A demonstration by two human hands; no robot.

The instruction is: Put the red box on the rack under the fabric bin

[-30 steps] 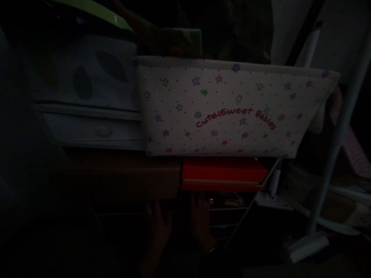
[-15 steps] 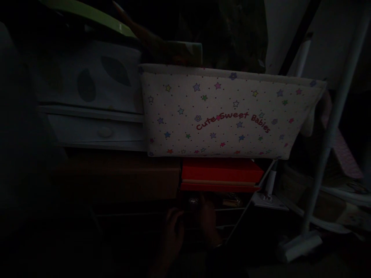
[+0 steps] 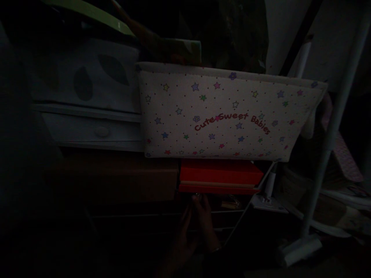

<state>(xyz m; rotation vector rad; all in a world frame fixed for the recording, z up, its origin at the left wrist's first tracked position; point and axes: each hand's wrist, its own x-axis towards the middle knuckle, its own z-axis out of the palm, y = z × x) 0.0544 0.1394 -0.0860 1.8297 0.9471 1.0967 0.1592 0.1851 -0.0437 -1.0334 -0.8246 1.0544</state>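
The scene is very dark. Low in the middle, the left hand (image 3: 185,235) and the right hand (image 3: 206,226) reach up side by side, almost touching, into the shadowed gap just beneath a red box (image 3: 220,175). The right hand's fingertips (image 3: 198,199) lie close under the red box's lower edge, beside a small glinting object (image 3: 197,195) too dim to identify; whether they pinch it or only touch it cannot be told. The left hand's fingers point upward next to the right hand, and whether they are curled on anything cannot be told either. A thin band shows at the right wrist (image 3: 216,250). The red box sits directly under a white fabric storage bin (image 3: 226,112) printed with coloured stars and the words "Cute Sweet Babies". To the left of the red box is a brown cardboard box (image 3: 116,179), and above that a pale drawer unit with a round knob (image 3: 102,131). To the right stand white metal rack poles (image 3: 333,127), with a white foot (image 3: 298,249) on the floor.
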